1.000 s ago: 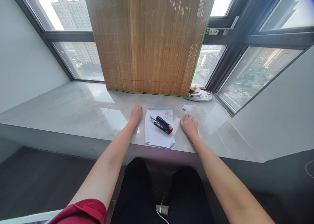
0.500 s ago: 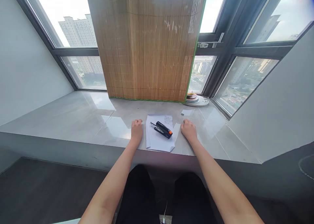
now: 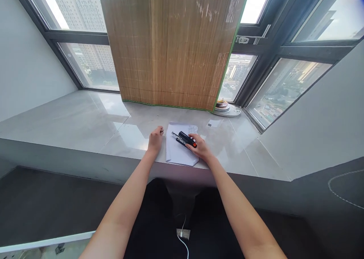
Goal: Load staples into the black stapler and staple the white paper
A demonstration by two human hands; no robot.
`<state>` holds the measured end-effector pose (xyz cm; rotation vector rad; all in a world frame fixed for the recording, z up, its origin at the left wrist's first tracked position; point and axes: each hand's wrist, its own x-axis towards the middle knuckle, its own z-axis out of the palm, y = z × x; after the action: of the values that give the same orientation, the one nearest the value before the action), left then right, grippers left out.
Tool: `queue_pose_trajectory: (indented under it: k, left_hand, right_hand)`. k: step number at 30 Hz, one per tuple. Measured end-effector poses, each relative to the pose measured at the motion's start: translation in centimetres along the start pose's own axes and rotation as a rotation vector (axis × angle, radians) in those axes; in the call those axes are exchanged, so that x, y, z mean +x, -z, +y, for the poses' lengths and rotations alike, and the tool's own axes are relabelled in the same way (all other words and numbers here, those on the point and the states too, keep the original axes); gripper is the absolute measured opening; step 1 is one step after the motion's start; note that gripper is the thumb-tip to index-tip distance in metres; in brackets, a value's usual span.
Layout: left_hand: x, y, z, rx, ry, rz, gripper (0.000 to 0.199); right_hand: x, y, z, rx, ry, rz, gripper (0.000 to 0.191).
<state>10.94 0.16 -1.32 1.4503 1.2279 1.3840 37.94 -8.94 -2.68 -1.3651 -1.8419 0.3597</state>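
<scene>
A black stapler (image 3: 185, 138) with an orange-red part at its rear lies on white sheets of paper (image 3: 179, 154). It is swung open, its metal magazine showing at the far left end. My right hand (image 3: 200, 147) is closed around the rear end, thumb on the near side and fingers over the far side. Left of the paper, my left hand (image 3: 155, 139) rests on the sill with its fingers curled together. Something small and dark shows at its fingertips, too small to name.
The tiled sill (image 3: 136, 117) spans the window bay. A bamboo mat (image 3: 176, 50) stands against the window. Stacked plates (image 3: 227, 109) sit in the right corner. A small pale slip with a dark strip (image 3: 213, 123) lies right of the paper.
My right hand has moved left from the bare sill onto the stapler and taken hold of its rear end. My left hand stays beside the paper, turned slightly. The view has tilted down.
</scene>
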Motion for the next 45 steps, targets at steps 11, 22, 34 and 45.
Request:
queue_pose_trajectory:
  k: [11, 22, 34, 45]
  left_hand:
    - [-0.7, 0.4, 0.5, -0.025, -0.15, -0.242, 0.016]
    - [-0.1, 0.7, -0.7, 0.329, -0.562, -0.224, 0.021]
    - [0.2, 0.6, -1.9, 0.247, -0.658, -0.262, 0.019]
    - [0.6, 0.3, -1.5, 0.478, -0.715, -0.428, 0.039]
  right_hand:
    - [-0.3, 0.2, 0.7, -0.047, -0.02, -0.07, 0.034]
    - [-0.5, 0.6, 0.8, 0.027, -0.025, -0.065, 0.035]
    - [-0.6, 0.7, 1.0, 0.005, 0.0, -0.058, 0.034]
    - [-0.6, 0.6, 0.8, -0.014, 0.002, -0.052, 0.033]
